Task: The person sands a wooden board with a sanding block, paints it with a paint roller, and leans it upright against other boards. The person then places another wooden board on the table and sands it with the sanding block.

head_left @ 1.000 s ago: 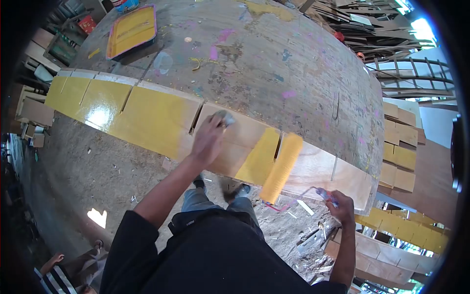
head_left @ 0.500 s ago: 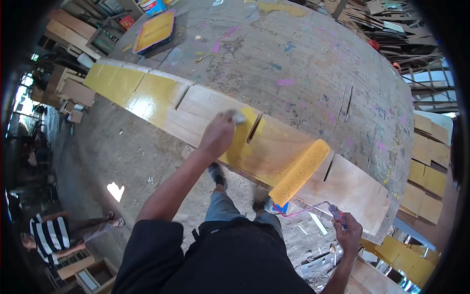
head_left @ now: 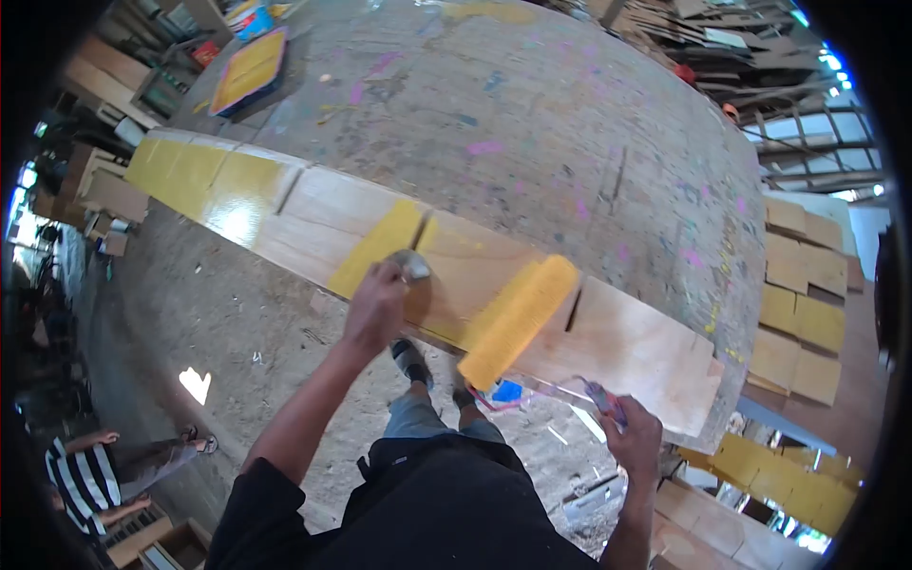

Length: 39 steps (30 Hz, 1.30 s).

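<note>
Hands point(head_left: 378, 302), two, hold one roller point(head_left: 521, 321), one greyish object point(head_left: 411, 265).

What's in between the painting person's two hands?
In the head view, the fuzzy yellow roller sleeve lies between the left hand and the right hand, with bits of the slotted wooden board showing beside it.

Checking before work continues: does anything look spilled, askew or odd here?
Yes: pink and yellow paint marks dot the weathered grey wooden tabletop, outside the long pale wooden strip. On that strip, a bare section interrupts the yellow coating, so coverage looks patchy.
</note>
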{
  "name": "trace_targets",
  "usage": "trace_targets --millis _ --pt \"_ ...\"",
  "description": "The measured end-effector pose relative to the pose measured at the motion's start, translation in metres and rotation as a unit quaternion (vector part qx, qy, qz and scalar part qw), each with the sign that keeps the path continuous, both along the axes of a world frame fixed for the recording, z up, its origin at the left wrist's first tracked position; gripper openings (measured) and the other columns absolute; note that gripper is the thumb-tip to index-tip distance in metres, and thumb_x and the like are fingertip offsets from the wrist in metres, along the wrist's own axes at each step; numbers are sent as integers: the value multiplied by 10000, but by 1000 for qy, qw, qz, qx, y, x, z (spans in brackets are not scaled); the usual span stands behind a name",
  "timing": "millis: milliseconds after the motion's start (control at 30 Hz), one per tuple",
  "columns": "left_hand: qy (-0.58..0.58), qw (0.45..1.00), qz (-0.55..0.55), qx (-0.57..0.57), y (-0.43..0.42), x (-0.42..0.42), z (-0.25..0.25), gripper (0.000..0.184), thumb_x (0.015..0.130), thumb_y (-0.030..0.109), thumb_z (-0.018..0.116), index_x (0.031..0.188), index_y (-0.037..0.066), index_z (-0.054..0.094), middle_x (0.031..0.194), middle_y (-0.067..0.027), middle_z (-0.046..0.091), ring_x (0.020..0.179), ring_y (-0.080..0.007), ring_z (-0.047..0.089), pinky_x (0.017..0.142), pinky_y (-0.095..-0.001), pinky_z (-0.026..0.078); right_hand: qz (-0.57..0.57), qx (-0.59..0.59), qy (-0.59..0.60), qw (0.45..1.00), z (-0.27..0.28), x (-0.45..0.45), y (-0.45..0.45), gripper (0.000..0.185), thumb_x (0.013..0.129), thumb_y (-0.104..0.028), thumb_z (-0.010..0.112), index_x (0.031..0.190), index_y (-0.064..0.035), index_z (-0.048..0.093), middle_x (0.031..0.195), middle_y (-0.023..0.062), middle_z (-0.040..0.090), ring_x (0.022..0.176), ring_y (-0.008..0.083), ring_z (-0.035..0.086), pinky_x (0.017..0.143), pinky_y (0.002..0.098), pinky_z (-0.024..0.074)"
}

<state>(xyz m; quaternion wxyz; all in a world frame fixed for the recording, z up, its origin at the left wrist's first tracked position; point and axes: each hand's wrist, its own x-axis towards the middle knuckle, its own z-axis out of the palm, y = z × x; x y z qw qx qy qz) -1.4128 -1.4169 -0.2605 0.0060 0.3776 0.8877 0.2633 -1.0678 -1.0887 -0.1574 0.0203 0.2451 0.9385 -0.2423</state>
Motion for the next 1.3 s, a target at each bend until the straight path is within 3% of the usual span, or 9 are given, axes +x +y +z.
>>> trace_targets --millis 167,333,533,733,933,1033,1067,1167,1300 --pt "69 997 4 -30 45 -38 17 185 853 -43 600 1006 -78 699 1172 -204 636 1057 -397 629 908 -480 551 19 17 -18 1000 0 -31 2 258 859 -234 816 1047 -103 698 939 141 749 801 382 734 697 476 572" --pt "87 996 -14 5 9 -3 14 155 867 -25 605 983 -94 680 1168 -213 640 1061 -404 630 895 -484 553 23 13 -7 1000 6 -12 9 238 850 -223 820 1025 -107 709 922 128 741 806 366 733 698 467 574" --pt "69 997 6 -18 53 -49 15 163 917 -10 593 1019 -91 691 1321 -223 630 1108 -413 636 923 -477 561 -2 4 -64 998 12 -14 15 265 843 -216 831 1052 -99 717 982 135 768 837 350 755 715 448 588" --pt "25 999 -25 -6 14 -6 10 181 914 -16 573 1048 -85 673 1254 -214 655 1064 -424 640 904 -499 554 4 25 -24 999 0 -11 1 260 846 -235 819 1048 -116 708 957 123 752 818 359 743 717 462 592" --pt "81 994 0 78 86 -63 36 89 862 -44 655 949 -35 670 1174 -201 685 975 -408 641 837 -502 544 -19 43 81 996 2 3 -5 276 813 -152 857 1035 -67 716 914 138 750 786 325 754 693 417 596" --pt "98 976 -24 190 111 1 76 123 841 -70 664 946 -7 655 1133 -196 693 948 -396 640 820 -489 534 -102 16 142 984 13 61 3 268 822 -105 858 1038 -26 721 831 150 721 708 301 726 646 379 562" --pt "94 970 -60 216 119 31 62 114 837 -68 664 928 0 655 1177 -193 696 925 -381 642 801 -489 532 -137 8 147 980 15 84 7 267 824 -94 857 1036 -12 715 810 149 710 676 292 707 628 371 544" --pt "-22 976 -195 94 151 119 47 264 875 14 660 1136 -12 690 1116 -179 585 1046 -351 603 911 -458 544 -200 23 174 964 14 148 17 244 840 -97 828 1015 -2 687 779 142 676 636 281 635 615 391 498" --pt "79 985 -149 30 216 136 5 208 861 -6 636 1063 -42 669 1143 -193 584 1086 -376 604 911 -445 548 -261 0 160 952 1 206 20 247 847 -105 808 1035 -2 687 782 140 672 666 295 620 654 398 505"
